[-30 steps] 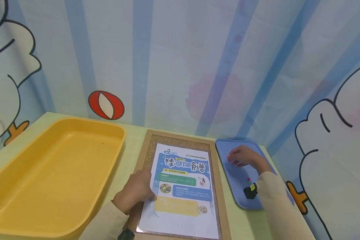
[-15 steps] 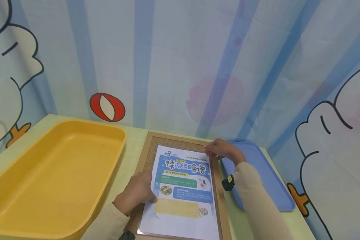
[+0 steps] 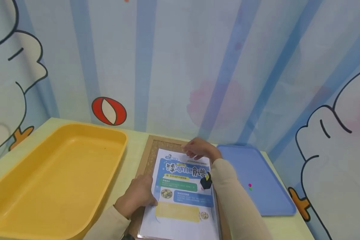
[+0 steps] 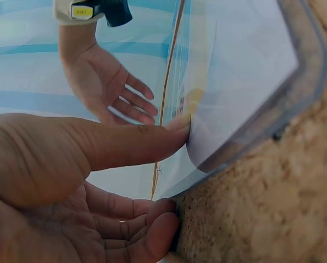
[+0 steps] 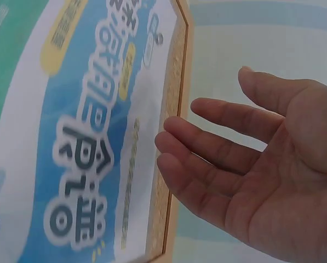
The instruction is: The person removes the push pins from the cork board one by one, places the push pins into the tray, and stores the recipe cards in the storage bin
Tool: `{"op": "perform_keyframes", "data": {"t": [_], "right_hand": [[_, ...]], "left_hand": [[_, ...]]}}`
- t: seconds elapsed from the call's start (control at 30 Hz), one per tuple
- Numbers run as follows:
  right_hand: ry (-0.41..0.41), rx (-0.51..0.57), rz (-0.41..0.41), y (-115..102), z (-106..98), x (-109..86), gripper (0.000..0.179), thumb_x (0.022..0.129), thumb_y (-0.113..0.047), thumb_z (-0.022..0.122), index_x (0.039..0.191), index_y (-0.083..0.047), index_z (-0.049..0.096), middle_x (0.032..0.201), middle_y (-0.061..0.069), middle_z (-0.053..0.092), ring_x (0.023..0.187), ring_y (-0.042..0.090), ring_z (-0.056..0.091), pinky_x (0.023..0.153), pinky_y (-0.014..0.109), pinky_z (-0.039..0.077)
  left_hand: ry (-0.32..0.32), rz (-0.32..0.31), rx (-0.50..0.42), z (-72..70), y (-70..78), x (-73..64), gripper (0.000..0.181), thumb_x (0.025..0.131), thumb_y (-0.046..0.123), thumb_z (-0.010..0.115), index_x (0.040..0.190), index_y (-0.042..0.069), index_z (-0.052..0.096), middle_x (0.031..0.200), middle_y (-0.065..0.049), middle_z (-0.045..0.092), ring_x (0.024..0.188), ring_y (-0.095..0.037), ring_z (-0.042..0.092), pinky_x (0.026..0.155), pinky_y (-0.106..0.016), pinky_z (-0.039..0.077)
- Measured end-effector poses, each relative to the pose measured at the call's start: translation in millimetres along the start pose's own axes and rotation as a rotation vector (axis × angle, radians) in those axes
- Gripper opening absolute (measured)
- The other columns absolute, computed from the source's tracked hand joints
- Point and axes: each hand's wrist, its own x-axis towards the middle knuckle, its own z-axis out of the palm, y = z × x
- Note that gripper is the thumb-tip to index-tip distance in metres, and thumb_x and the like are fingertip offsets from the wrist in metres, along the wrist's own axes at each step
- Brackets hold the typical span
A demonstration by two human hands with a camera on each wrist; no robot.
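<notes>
A printed poster [image 3: 180, 221] in a clear sleeve lies on a wood-framed cork board [image 3: 156, 146]. My left hand [image 3: 138, 192] rests at the poster's left edge. In the left wrist view, its thumb [image 4: 136, 145] touches the clear sleeve [image 4: 311, 87], and its bent fingers [image 4: 160, 230] lie against the cork. A small dark pin-like dot [image 3: 169, 156] sits at the poster's top left. Over the poster's top right is my right hand [image 3: 200, 149], and the right wrist view shows its loosely bent fingers [image 5: 218, 142] holding nothing visible.
A large yellow tray [image 3: 63, 186] stands on the left side of the table [image 3: 138, 141]. To the right, a blue tray [image 3: 243, 166] holds a small pink piece [image 3: 250, 185] and a green one [image 3: 250, 189]. A striped cartoon backdrop [image 3: 168, 66] hangs behind.
My right hand has moved left from above the blue tray to the board's top, uncovering the small pink and green pieces. The left hand stays at the poster's left edge.
</notes>
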Motion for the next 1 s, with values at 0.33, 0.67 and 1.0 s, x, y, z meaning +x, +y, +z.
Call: {"op": "perform_keyframes", "data": {"t": [0.33, 0.67, 1.0], "right_hand": [[-0.022, -0.073, -0.001, -9, 23, 8.3, 0.03, 0.097, -0.029, 0.063, 0.081, -0.004, 0.065, 0.073, 0.005, 0.055, 0.067, 0.017, 0.051, 0.072, 0.035, 0.052], [0.012, -0.168, -0.008, -23, 39, 24.3, 0.033, 0.095, -0.026, 0.068, 0.069, -0.007, 0.059, 0.057, -0.002, 0.044, 0.054, 0.012, 0.039, 0.055, 0.028, 0.034], [0.115, -0.248, 0.008, -34, 56, 34.9, 0.032, 0.085, -0.019, 0.079, 0.063, -0.012, 0.056, 0.059, -0.002, 0.05, 0.055, 0.011, 0.044, 0.051, 0.025, 0.037]], "left_hand": [[-0.016, -0.018, -0.012, 1.7, -0.3, 0.6, 0.066, 0.054, 0.002, 0.094, 0.112, -0.003, 0.064, 0.086, -0.009, 0.063, 0.085, -0.027, 0.055, 0.078, -0.046, 0.052], [-0.017, -0.012, -0.002, 0.9, -1.0, 3.6, 0.064, 0.053, 0.003, 0.095, 0.11, -0.001, 0.066, 0.087, -0.008, 0.063, 0.085, -0.027, 0.055, 0.078, -0.046, 0.052], [-0.004, 0.014, 0.02, 1.3, -2.6, 3.5, 0.058, 0.052, 0.006, 0.095, 0.102, -0.003, 0.067, 0.084, -0.009, 0.062, 0.081, -0.027, 0.055, 0.077, -0.047, 0.052]]}}
